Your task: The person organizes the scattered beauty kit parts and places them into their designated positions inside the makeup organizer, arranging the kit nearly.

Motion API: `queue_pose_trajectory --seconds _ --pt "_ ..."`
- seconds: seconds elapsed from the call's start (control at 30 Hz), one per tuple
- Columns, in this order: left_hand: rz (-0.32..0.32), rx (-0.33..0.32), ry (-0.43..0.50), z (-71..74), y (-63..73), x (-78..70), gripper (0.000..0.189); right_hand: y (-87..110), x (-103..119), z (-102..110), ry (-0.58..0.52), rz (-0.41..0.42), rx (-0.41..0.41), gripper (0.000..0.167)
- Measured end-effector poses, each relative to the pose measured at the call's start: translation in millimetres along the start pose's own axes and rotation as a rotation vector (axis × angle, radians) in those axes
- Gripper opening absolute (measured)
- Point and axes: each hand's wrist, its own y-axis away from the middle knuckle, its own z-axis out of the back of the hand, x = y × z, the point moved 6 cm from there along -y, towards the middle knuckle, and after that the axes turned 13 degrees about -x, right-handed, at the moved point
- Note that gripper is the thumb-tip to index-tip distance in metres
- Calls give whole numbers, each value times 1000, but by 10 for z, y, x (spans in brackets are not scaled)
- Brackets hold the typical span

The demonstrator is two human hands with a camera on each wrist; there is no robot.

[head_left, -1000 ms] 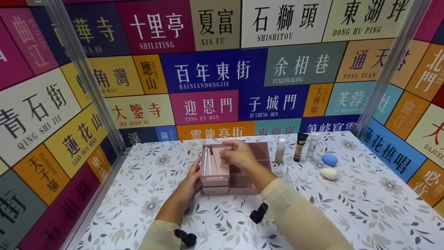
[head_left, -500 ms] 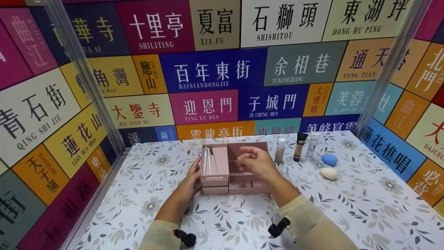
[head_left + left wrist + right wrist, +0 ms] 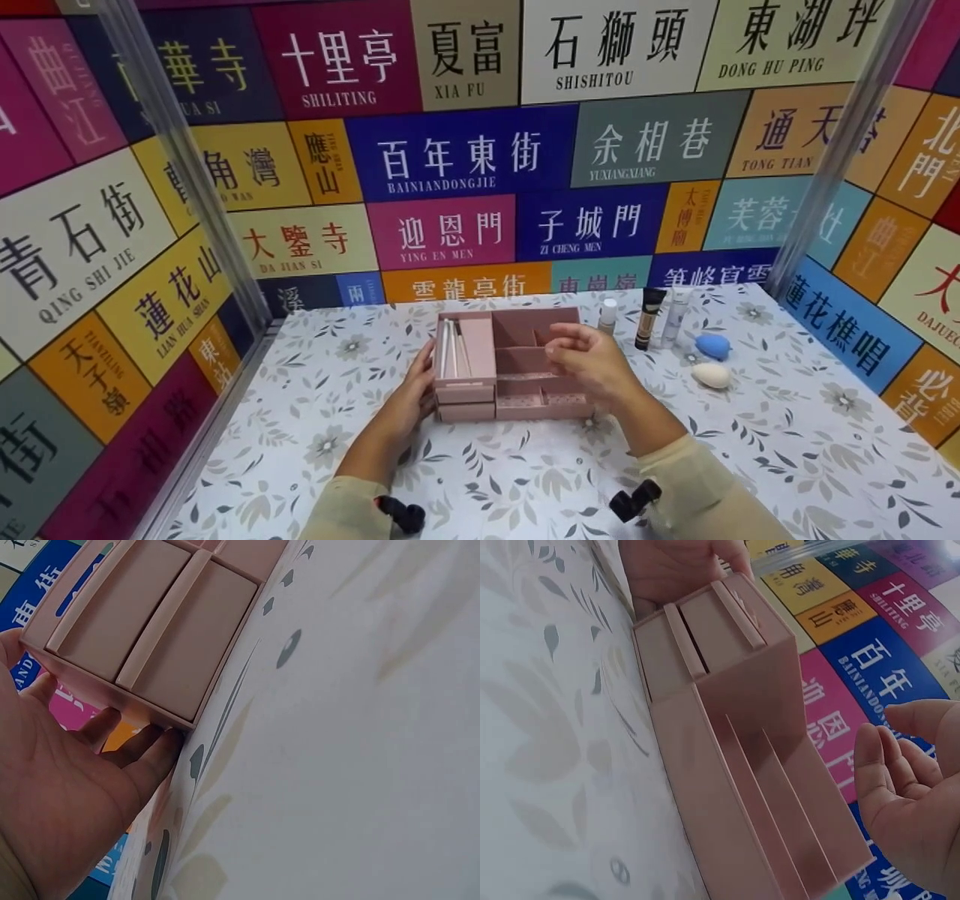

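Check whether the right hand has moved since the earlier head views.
Yes, rightward: in the head view, the right hand went from over the middle of the pink organizer to its right edge.

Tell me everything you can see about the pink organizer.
The pink organizer looks like smooth plastic and stands upright on the floral tablecloth. Its left part has two closed, stacked drawers with lipped fronts under a top tray holding slim sticks; its right part is divided into open compartments. The left hand touches its left side; the right hand hovers apart from it.
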Motion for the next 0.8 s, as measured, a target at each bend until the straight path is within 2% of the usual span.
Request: queue_pose_trajectory --seconds 0.27,0.5,0.63,0.8 --pt "19 -22 -19 8 -1 11 56 -24 -31 462 -5 -40 -44 55" --pt "-26 21 17 -9 1 0 62 -58 -66 809 51 -31 -67 60" --pt "-17 12 11 -2 -1 -1 61 -84 -107 950 91 -41 -78 61" --pt "-9 9 2 -5 8 -4 58 -137 -180 1052 78 -70 -104 58"
